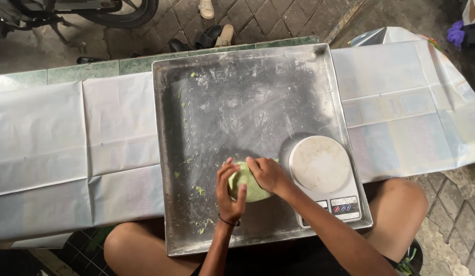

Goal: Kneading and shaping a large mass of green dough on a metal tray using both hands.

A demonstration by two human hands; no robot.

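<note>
- A lump of pale green dough (249,185) was seen sitting on the big metal tray (237,102), down near the tray's front edge and just left of the kitchen scale (322,174).
- The dough was cupped from both sides, pretty much sandwiched between the two hands.
- The left hand (228,191) was laid against the dough's left and near side, fingers curled round its edge and thumb pointed up across the front. A thin black band (229,222) was worn at that wrist.
- The right hand (268,174) was draped over the top right of the dough, fingers bent down onto it, so most of the upper right part was hidden.
- So the grip: both hands were closed loosely round the lump, not spread flat and not clenched either. How hard it was being squeezed couldn't be told.
- Only the middle strip of dough was left showing between the two hands.
- Little green crumbs (199,190) were scattered on the tray, left of the hands, and the tray surface was smeared with whitish flour.
- The tray was set on a white sheet (69,148) spread over the bench, with the person's bare knees seen below it.
</note>
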